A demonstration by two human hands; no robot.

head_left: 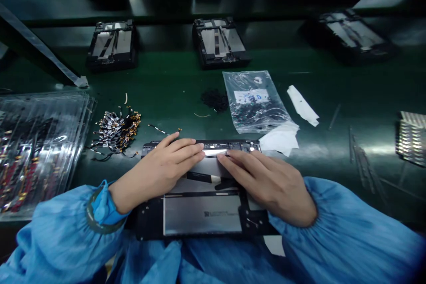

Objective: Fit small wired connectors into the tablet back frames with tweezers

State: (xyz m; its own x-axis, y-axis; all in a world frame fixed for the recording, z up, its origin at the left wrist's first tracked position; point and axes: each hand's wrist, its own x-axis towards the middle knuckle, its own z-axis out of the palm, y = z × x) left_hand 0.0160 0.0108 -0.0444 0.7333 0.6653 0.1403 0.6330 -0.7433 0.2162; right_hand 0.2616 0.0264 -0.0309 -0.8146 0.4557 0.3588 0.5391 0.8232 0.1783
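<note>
A black open device chassis (203, 215) with silver battery panels lies at the near edge of the green bench. My left hand (159, 168) lies flat on its upper left part, fingers stretched toward the top middle. My right hand (269, 182) rests flat on its upper right part, fingertips meeting the left ones near a bright strip (214, 152) along the top edge. Neither hand grips anything. Both arms wear blue sleeves, and a blue strap wraps the left wrist.
A pile of small flex cables (118, 132) lies to the left, beside stacked clear trays (36, 151). A plastic bag of small parts (256, 102), white paper scraps (302, 105) and a dark heap of bits (214, 98) sit behind. Further chassis (219, 42) rest farther back.
</note>
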